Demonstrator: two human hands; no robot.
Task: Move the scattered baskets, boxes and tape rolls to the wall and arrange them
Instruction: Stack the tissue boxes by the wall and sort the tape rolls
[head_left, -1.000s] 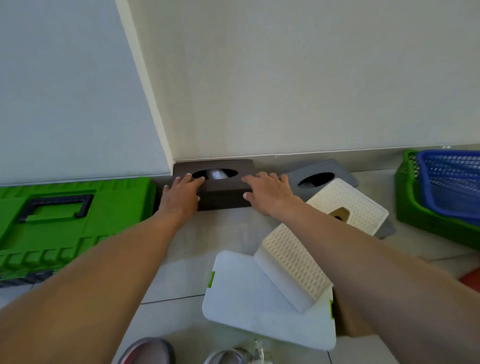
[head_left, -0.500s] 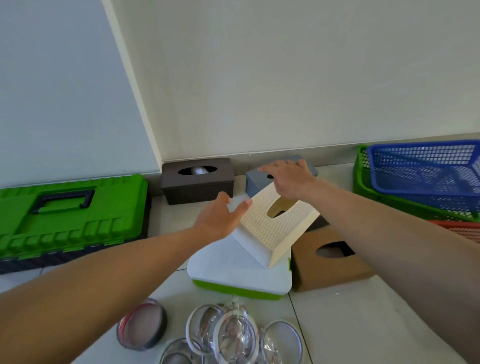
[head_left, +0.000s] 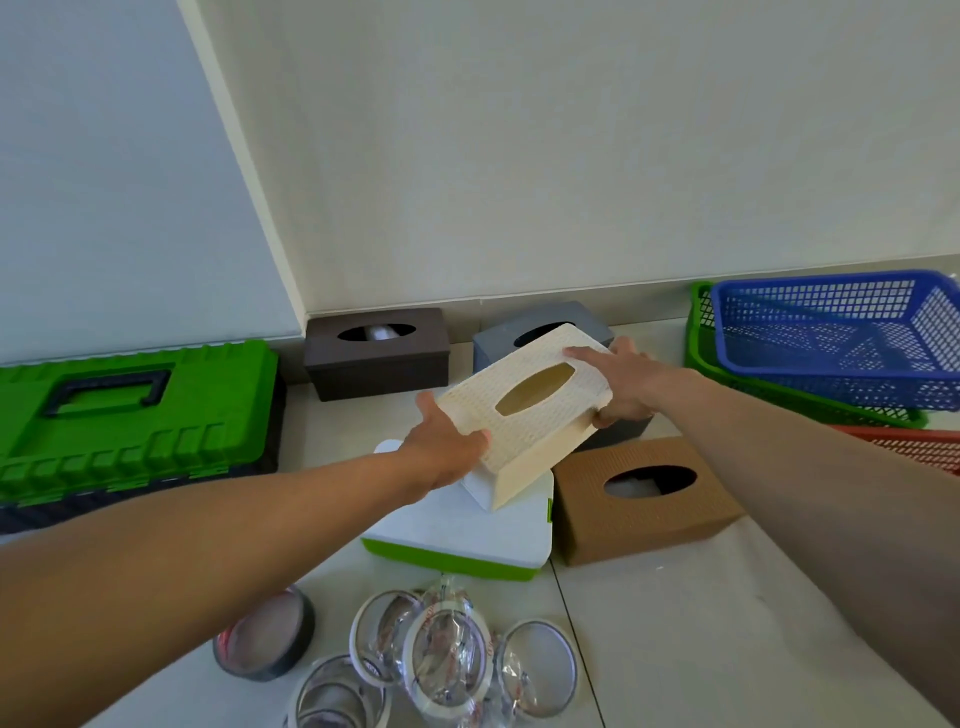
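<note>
A cream woven tissue box (head_left: 524, 410) is held tilted above the floor. My left hand (head_left: 447, 447) grips its near left end and my right hand (head_left: 621, 382) grips its far right end. Under it lies a white box with a green base (head_left: 457, 535). A dark brown tissue box (head_left: 376, 353) stands against the wall. A grey tissue box (head_left: 498, 345) sits behind the cream one, partly hidden. A tan tissue box (head_left: 647, 496) stands to the right. Several tape rolls (head_left: 441, 654) lie on the floor near me.
A green toolbox (head_left: 130, 410) with a black handle lies at the left by the wall. A blue basket (head_left: 841, 332) is nested in a green basket (head_left: 698, 343) at the right, with an orange-red basket (head_left: 914, 441) in front. A dark tape roll (head_left: 265, 642) lies nearest my left arm.
Both hands left the dark brown box at the wall and took hold of the cream box. It has been lifted off the white box and tilted flatter.
</note>
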